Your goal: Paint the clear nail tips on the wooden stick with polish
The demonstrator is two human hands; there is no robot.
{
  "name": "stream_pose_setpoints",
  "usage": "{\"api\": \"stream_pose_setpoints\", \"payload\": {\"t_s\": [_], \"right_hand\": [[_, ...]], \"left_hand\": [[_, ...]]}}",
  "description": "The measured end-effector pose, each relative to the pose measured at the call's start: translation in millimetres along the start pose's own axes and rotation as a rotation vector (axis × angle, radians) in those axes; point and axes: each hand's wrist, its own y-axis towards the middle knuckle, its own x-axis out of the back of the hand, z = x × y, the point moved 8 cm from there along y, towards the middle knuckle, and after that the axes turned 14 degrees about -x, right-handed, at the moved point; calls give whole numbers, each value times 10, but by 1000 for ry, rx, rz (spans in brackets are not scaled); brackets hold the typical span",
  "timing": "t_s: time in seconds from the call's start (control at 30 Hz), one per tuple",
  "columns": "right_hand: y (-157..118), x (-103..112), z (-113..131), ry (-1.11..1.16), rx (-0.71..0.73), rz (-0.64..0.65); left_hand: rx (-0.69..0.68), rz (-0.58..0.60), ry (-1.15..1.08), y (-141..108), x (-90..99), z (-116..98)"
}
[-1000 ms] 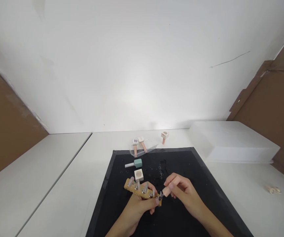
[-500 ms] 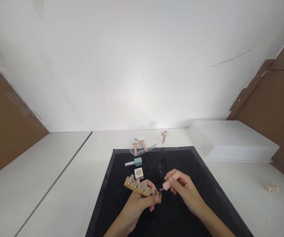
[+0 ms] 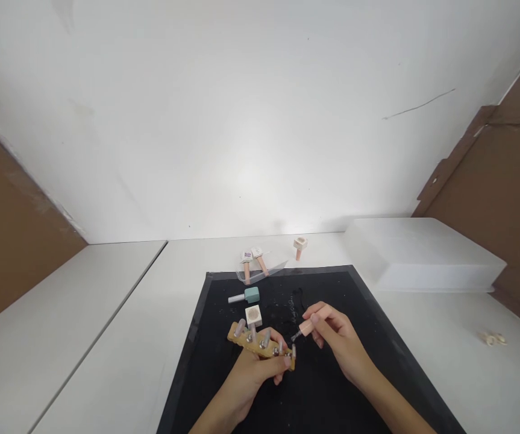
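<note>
Head view: left hand [image 3: 255, 374] clamps tan strip [image 3: 256, 346] between thumb and fingers, strip's long axis slanting from far left to near right. Right hand [image 3: 337, 334] pinches pink brush handle [image 3: 307, 327], fingers closed on it. Brush points down-left to strip's right-end nail tip [image 3: 293, 351], just beside it, contact unclear; left thumb nearer. Beyond strip, white square container [image 3: 253, 316] and teal bottle [image 3: 252, 295] on black mat [image 3: 323, 392]. Pale lettering on mat illegible; no brand readable.
</note>
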Motion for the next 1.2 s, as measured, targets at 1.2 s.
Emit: {"api": "stream_pose_setpoints", "payload": {"t_s": [1.2], "right_hand": [[20,-88,-122,114,-165,98]], "left_hand": [[-12,-25,-5,-24,-9,-41]]}}
